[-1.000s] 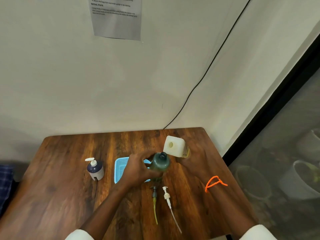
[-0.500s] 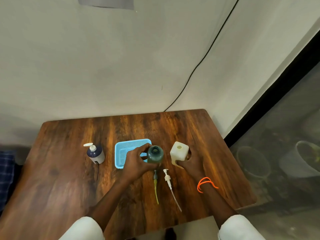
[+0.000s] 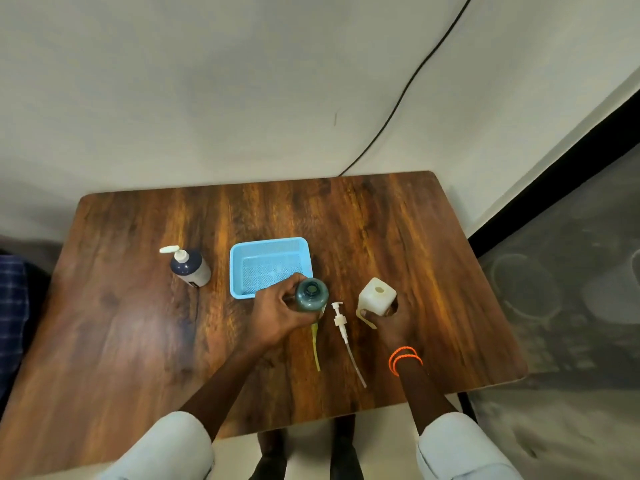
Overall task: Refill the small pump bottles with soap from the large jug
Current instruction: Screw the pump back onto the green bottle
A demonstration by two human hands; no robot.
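My left hand (image 3: 277,315) fingers curl around the open green bottle (image 3: 311,294), right hand (image 3: 389,322) grips the jug (image 3: 376,295); a fast tilt could spill soap on the table (image 3: 138,323).

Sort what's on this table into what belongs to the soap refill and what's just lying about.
Part of the job:
- green bottle, open, gripped by the left hand
- white jug, open, held by the right hand
- white pump and green-tubed pump, lying between the hands
- dark blue pump bottle, pump on

Lying about:
- blue basket
- black cable on the wall
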